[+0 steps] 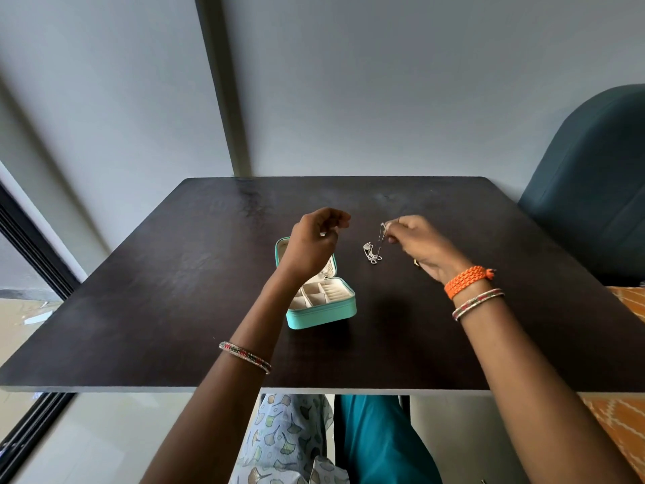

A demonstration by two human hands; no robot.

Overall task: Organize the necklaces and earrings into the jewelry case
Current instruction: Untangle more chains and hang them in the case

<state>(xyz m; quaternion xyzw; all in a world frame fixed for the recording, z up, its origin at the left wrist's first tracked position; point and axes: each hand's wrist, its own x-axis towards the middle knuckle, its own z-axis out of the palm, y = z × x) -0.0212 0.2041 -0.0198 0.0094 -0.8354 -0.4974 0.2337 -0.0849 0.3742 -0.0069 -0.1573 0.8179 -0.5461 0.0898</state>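
A small turquoise jewelry case (323, 314) stands open in the middle of the dark table, its cream compartments showing. My left hand (314, 242) hovers above the case's raised lid with fingers loosely curled and nothing visibly held. My right hand (417, 244) pinches one end of a thin silver necklace (373, 253) and lifts it; the rest of the chain and a pendant lie bunched on the table right of the case. A small gold item (416, 262), perhaps an earring, peeks out under my right hand.
The dark wooden table (174, 291) reaches to a grey wall. A teal upholstered chair (593, 190) stands at the right, and an orange patterned cloth (628, 309) lies by the table's right edge. A glass door frame is at the left.
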